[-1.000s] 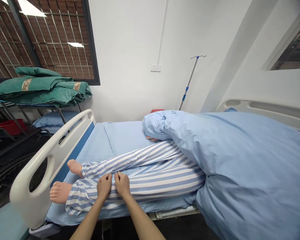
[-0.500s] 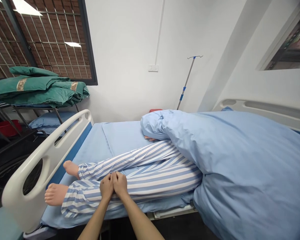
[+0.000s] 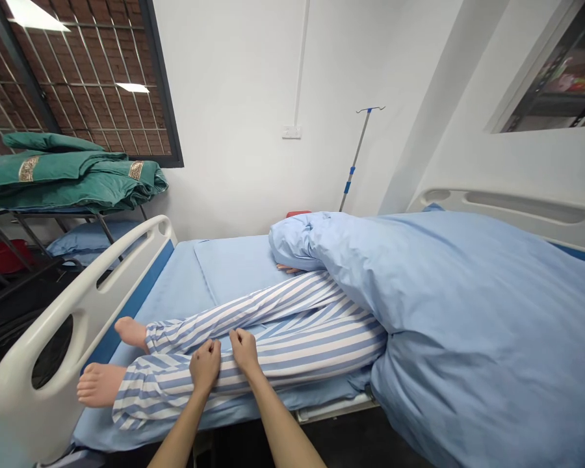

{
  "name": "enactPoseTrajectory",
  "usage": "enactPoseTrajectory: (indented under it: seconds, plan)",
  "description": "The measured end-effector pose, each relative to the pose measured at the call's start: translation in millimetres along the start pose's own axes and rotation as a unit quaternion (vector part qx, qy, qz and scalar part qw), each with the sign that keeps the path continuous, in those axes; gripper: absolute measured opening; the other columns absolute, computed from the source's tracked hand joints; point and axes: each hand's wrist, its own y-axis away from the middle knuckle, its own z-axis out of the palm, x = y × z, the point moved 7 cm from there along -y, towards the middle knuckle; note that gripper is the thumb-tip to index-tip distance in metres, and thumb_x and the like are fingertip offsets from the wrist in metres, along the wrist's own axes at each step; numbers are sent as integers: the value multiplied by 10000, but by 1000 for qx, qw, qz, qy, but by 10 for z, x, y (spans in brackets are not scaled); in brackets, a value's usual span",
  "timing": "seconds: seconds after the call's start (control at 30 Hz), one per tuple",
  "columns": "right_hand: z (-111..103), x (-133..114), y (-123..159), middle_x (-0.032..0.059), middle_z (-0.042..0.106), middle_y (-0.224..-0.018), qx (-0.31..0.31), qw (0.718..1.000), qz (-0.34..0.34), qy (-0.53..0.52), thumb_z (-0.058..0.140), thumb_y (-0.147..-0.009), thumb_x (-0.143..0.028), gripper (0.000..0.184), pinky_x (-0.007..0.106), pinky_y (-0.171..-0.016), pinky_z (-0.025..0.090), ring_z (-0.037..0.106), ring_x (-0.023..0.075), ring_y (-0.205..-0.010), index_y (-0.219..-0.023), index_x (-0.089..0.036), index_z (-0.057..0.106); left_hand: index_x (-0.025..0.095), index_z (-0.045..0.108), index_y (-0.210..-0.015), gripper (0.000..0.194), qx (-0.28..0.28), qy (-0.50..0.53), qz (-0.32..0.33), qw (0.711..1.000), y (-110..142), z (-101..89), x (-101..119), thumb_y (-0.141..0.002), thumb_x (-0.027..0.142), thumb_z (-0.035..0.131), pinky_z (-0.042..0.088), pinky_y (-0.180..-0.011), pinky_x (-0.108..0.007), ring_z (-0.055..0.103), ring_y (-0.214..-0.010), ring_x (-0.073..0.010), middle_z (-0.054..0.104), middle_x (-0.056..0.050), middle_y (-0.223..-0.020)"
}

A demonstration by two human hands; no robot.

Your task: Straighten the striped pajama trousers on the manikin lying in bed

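My left hand (image 3: pixel 205 366) is curled into a fist above the near lower leg of a figure in blue-and-white striped trousers (image 3: pixel 312 348). Just right of it, my right hand (image 3: pixel 244 350) is also a fist, over the same leg near the knee. A small gap parts the two hands, and nothing shows in either; whether the knuckles press on the cloth I cannot tell. The figure's bare feet, a near foot (image 3: pixel 100 385) and a far foot (image 3: pixel 131 333), look like a manikin's. A bunched light-blue quilt (image 3: pixel 448 305) hides its upper body, with some fingers (image 3: pixel 287 268) showing at the edge.
The bed's white footboard (image 3: pixel 73 312) stands at left, its headboard (image 3: pixel 526 205) at right. Behind the bed are an IV pole (image 3: pixel 355 159) and a wall socket (image 3: pixel 291 132). Folded green quilts (image 3: pixel 68 172) lie on a rack, a red basin (image 3: pixel 4 257) below it.
My fists, pressed side by side half a second ago, have come apart, the right one moving rightward along the leg. The whole view has shifted slightly.
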Motion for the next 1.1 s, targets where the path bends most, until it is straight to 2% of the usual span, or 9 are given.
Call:
enactPoseTrajectory:
  seconds: [0.1,0.23,0.33,0.47,0.6,0.73,0.8,0.9,1.1]
  plan:
    - [-14,-17,6,-37,421,-453,12,1000,-5,5,364,-851,-307,393,248,-507,194,357,98,-481,-483,-186,431,200,456,-514,334,-15,-7,19,1000,-8,6,95,-807,347,394,239,-564,-238,464,-579,-133,534,-3,-550]
    - [-80,5,-1,-17,502,-495,42,998,24,-27,344,-859,-305,386,239,-518,243,416,112,-506,-515,-191,476,192,443,-508,324,-21,20,79,996,-2,52,395,-808,303,396,265,-580,-237,456,-565,-119,532,0,-538]
    - [-118,57,-23,-3,539,-532,59,994,44,-80,323,-867,-321,394,228,-528,284,452,120,-536,-538,-188,494,192,460,-521,354,-7,73,69,995,22,137,507,-832,335,370,285,-574,-231,471,-568,-122,549,-9,-545]
    - [-104,124,-37,-13,510,-506,78,990,71,-97,323,-865,-322,395,225,-501,277,424,114,-513,-522,-187,465,189,542,-618,319,-7,48,53,997,64,292,471,-845,329,368,279,-578,-238,509,-613,-140,629,-41,-649]
    - [-100,93,-65,-10,519,-501,73,992,94,-52,335,-860,-298,392,230,-495,258,417,112,-506,-507,-187,466,191,526,-623,321,-25,15,52,998,61,345,411,-859,317,349,267,-580,-240,517,-621,-143,634,-48,-662]
    - [-230,-54,-144,-4,555,-520,24,999,39,29,373,-850,-270,374,245,-515,233,431,107,-513,-509,-185,499,197,509,-615,316,-41,10,41,998,69,322,430,-851,327,343,253,-572,-240,511,-631,-141,631,-44,-672]
    - [-337,-65,-153,-5,561,-528,22,998,11,60,372,-859,-268,374,251,-524,220,431,103,-517,-522,-184,511,199,488,-588,325,-43,1,34,999,84,313,452,-841,349,349,245,-570,-243,504,-631,-143,624,-38,-662]
    - [-435,58,-96,-6,553,-519,32,996,10,85,352,-883,-285,401,257,-527,206,424,99,-510,-528,-183,510,203,474,-573,343,-41,-2,29,999,107,314,478,-837,372,335,245,-574,-243,507,-650,-149,617,-33,-660]
    - [-421,258,24,-8,541,-513,55,995,26,82,327,-903,-315,426,260,-529,201,428,99,-506,-539,-184,506,207,470,-569,344,-44,-4,32,999,127,346,476,-825,394,337,251,-569,-244,492,-636,-152,592,-23,-640]
